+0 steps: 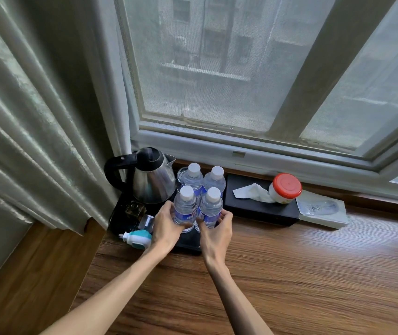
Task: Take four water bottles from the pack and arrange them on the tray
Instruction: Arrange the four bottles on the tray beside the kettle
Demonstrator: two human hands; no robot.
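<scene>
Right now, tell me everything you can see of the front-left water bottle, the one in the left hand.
The front-left bottle is clear ribbed plastic with a white screw cap and a blue label low on its body. It looks full and stands upright on the black tray, in the near row of a two-by-two group. The left hand wraps its lower part, fingers over the label. It stands close against the front-right bottle, which the right hand holds. The kettle stands behind and left of it.
</scene>
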